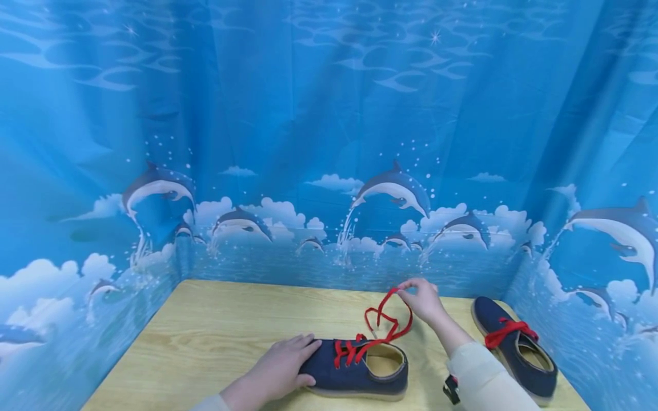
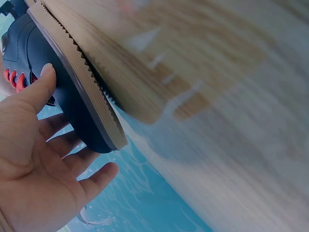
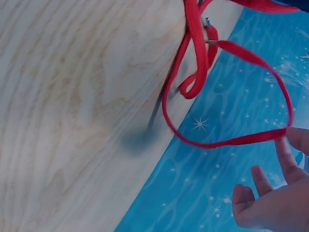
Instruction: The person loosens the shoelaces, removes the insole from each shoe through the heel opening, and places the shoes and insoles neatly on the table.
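A navy shoe (image 1: 324, 371) with a tan sole and red lacing through its eyelets stands upright on the table, toe to the left. My left hand (image 1: 280, 365) grips the toe, its thumb (image 2: 46, 87) against one side and the fingers reaching round the other. Above and behind the shoe's opening, my right hand (image 1: 424, 299) pinches the loose red shoelace (image 3: 231, 142) between thumb and forefinger; its other fingers are bent and off the lace. The raised lace forms a wide loop, with metal-tipped ends near the shoe.
Another navy shoe (image 1: 542, 374) with its red laces tied lies at the table's right edge, beside my right forearm. The light wooden table (image 1: 221, 319) has a blue dolphin-print curtain (image 1: 319, 142) along its back and sides.
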Available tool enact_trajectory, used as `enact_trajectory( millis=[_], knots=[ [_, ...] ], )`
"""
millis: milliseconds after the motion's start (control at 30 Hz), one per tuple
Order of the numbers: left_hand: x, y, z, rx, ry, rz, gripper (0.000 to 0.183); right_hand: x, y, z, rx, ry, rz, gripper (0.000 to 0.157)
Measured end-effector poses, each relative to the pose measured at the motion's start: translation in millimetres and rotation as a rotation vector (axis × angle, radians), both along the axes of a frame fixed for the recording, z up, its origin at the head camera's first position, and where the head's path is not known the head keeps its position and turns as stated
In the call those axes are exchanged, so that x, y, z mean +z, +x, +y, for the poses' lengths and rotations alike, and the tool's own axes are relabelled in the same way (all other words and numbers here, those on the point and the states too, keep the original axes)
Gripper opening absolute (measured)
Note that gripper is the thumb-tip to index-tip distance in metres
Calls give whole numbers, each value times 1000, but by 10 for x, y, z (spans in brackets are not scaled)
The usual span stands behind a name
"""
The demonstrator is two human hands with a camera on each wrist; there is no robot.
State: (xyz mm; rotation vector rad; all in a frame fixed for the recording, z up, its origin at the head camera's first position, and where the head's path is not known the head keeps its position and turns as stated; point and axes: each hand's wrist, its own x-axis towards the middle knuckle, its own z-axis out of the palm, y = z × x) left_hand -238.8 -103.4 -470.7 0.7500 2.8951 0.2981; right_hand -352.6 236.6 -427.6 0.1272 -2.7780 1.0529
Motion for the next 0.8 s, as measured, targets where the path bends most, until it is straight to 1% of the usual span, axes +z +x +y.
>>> enact_trajectory(
  millis=[167, 333, 633, 800],
  knots=[
    [-5, 0, 1, 0, -1, 0, 74, -23, 11, 43, -9, 25, -5, 18],
    [-9, 2, 2, -1, -6, 8, 74, -4, 60, 14, -5, 29, -16, 19],
    [-13, 0, 8, 6, -7, 1, 75, 84, 240, -120, 32, 31, -17, 15],
    [-16, 0, 11, 4, -9, 9, 75, 110, 330, -156, 66, 27, -12, 13]
  ],
)
